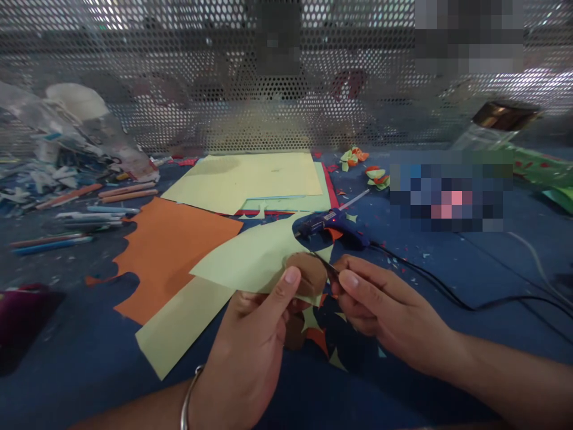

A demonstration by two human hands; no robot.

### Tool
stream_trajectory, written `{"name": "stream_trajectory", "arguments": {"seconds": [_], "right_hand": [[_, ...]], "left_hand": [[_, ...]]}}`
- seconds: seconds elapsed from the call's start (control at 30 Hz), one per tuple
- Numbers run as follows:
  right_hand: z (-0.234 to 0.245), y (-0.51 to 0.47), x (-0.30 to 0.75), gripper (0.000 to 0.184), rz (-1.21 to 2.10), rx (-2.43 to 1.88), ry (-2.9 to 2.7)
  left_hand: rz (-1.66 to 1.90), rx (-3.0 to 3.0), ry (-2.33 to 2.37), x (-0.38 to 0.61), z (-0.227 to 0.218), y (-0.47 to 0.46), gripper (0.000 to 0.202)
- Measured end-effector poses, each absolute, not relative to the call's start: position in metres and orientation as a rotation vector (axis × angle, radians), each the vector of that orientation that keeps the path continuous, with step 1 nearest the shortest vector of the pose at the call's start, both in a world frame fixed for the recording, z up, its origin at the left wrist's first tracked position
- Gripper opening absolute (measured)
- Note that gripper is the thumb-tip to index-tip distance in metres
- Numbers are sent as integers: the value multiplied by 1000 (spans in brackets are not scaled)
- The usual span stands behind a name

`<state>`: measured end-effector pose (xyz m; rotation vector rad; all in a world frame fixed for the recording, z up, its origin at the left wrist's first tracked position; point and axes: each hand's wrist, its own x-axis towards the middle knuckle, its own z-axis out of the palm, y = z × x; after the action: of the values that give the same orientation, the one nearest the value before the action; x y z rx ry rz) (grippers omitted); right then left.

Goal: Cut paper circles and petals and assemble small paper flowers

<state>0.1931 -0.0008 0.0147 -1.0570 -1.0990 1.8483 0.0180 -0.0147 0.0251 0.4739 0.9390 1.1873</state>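
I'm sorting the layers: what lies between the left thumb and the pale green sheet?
A rounded brown piece, held by the left hand, in the head view.

Your left hand (248, 352) has the held sheet (242, 257), with a disc (311, 272) against it; scraps (312, 322) lie below on the worktop (89, 370). To your left, a strip (179, 328) overlaps another sheet (170, 245); pens (96, 218) lie left of that, a bottle (111, 140) behind them. Ahead, the paper stack (264, 173) sits before the mesh panel (250, 113), a glue gun (333, 224) near its right corner, paper flowers (378, 177) behind the gun, a jar (505, 114) far right.
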Motion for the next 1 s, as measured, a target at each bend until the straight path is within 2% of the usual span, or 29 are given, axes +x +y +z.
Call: {"name": "stream_trajectory", "arguments": {"seconds": [0.43,1.0], "right_hand": [[12,5,197,42,1858,-1044,-1144],[6,8,205,43,1779,-1126,-1352]], "left_hand": [[1023,733,1055,9,28,-5,29],[1021,855,1132,3,10,-5,34]]}}
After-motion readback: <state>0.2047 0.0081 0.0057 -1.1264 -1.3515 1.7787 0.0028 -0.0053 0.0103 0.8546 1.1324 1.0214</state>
